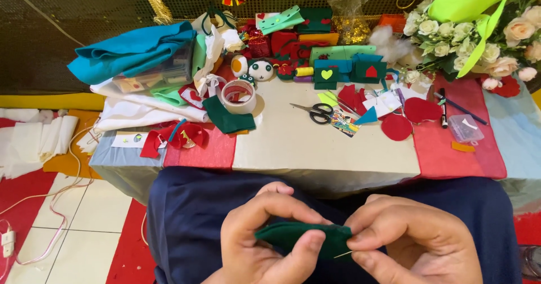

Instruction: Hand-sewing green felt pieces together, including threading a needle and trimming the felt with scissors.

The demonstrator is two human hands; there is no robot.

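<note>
A folded piece of dark green felt (304, 238) is pinched between two hands over a lap in dark blue cloth.

The felt's left end is clamped by the left hand (265, 239) between thumb and curled fingers, while its right edge is gripped by the closed fingertips of the right hand (414, 241), where a thin pale needle (342, 254) is seen. Beyond the hands, scissors (316, 112), a tape roll (238, 95) and red felt circles (396, 127) are spread on a table (315, 148).
</note>
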